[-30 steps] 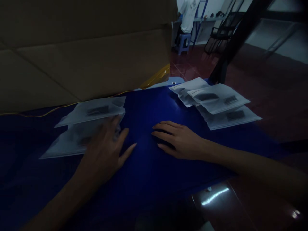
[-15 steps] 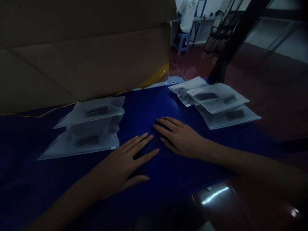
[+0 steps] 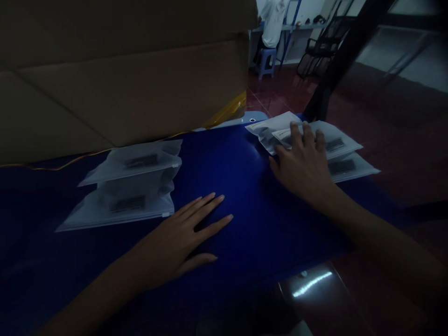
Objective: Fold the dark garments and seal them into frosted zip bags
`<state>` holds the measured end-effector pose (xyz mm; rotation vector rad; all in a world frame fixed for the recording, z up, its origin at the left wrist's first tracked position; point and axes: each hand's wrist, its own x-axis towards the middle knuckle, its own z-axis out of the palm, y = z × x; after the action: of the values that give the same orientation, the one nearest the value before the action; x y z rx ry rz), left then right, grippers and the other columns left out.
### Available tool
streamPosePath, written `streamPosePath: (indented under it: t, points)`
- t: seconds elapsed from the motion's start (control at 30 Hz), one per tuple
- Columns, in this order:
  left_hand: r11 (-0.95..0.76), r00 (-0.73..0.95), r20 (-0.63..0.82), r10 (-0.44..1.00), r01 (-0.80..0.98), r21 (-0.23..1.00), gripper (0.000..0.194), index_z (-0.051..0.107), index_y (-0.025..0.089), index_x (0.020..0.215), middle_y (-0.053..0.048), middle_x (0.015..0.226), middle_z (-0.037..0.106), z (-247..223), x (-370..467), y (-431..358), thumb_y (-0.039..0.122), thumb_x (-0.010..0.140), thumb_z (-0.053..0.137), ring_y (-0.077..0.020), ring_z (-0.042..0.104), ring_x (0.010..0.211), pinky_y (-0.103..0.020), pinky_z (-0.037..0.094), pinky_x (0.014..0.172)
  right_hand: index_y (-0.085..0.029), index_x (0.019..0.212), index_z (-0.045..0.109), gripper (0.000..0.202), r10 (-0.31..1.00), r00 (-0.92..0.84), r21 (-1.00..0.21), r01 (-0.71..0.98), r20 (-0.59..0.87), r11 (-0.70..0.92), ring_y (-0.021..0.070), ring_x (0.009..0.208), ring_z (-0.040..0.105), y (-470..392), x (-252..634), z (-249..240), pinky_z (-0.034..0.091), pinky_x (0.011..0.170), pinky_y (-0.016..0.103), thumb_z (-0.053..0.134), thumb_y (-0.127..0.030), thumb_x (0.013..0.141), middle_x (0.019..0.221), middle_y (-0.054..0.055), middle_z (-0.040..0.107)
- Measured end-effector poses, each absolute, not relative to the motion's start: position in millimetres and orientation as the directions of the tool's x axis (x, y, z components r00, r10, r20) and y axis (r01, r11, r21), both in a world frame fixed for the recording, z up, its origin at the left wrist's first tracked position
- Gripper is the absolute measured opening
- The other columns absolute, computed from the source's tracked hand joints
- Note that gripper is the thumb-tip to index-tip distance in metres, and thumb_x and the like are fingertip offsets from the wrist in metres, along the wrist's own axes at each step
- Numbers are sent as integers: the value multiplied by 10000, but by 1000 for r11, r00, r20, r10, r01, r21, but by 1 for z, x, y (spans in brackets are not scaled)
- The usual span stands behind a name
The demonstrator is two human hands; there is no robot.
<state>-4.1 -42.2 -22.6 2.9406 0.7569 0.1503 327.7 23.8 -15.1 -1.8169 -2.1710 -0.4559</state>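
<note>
My left hand [image 3: 178,240] lies flat on the blue tabletop [image 3: 238,252], fingers spread, with nothing in it. Just left of it are two overlapping frosted zip bags [image 3: 126,196], each with a dark printed patch. My right hand [image 3: 303,163] reaches over a pile of several similar zip bags [image 3: 345,135] on the right side of the table. Its fingers are apart above the top bag and hide part of it. Whether the fingertips touch the plastic I cannot tell.
A large cardboard box [image 3: 140,93] with yellow tape [image 3: 227,111] stands along the table's back edge. A thin yellow-red wire [image 3: 63,167] runs at its foot. Behind, a person [image 3: 273,23] sits on a blue stool [image 3: 267,63] near a black chair [image 3: 322,46]. A dark post [image 3: 336,70] rises behind the right pile.
My right hand has moved from the middle of the table to the right and away from me, over the right pile of bags. My left hand has stayed in place.
</note>
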Motion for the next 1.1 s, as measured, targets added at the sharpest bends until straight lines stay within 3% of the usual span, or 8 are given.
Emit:
streamPosePath:
  t: [0.2, 0.57, 0.87, 0.97, 1.1]
  points:
    - [-878, 877, 66, 476, 470, 90, 706, 246, 313, 1702, -122, 1764, 244, -22, -3, -41, 592, 1092, 467, -358, 346, 1594, -546, 461, 1217, -57, 1313, 674, 506, 927, -158, 114, 985, 340, 126, 546, 1490, 404, 24, 332, -19, 305, 1145, 809, 490, -439, 1036, 1600, 301, 477]
    - [-872, 875, 50, 482, 473, 128, 711, 250, 313, 1700, -119, 1764, 240, -22, -3, -42, 581, 1087, 491, -367, 333, 1598, -566, 450, 1220, 37, 1394, 598, 654, 944, -156, 136, 983, 291, 120, 588, 1521, 321, 25, 340, -32, 221, 1170, 835, 511, -494, 1022, 1627, 361, 395]
    - [-864, 868, 55, 493, 481, 150, 706, 271, 328, 1694, -99, 1765, 246, -21, -3, -43, 586, 1081, 504, -355, 332, 1600, -543, 437, 1236, -74, 1351, 657, 679, 911, -226, 187, 968, 346, 169, 509, 1365, 543, 23, 339, -29, 306, 1153, 793, 327, -599, 1076, 1462, 272, 613]
    - [-868, 871, 57, 488, 477, 136, 699, 273, 313, 1695, -112, 1765, 243, -21, -3, -42, 578, 1087, 492, -359, 331, 1600, -549, 443, 1230, -24, 1303, 674, 676, 916, -227, 216, 963, 329, 161, 509, 1337, 555, 20, 334, -22, 351, 1150, 750, 348, -572, 1079, 1421, 301, 622]
    - [-874, 875, 70, 480, 469, 129, 708, 282, 310, 1693, -113, 1768, 246, -23, -4, -42, 586, 1079, 503, -364, 347, 1593, -547, 451, 1225, -66, 1336, 662, 566, 894, -292, 188, 953, 339, 240, 501, 1330, 547, 17, 322, -16, 391, 1129, 741, 446, -511, 1062, 1417, 266, 630]
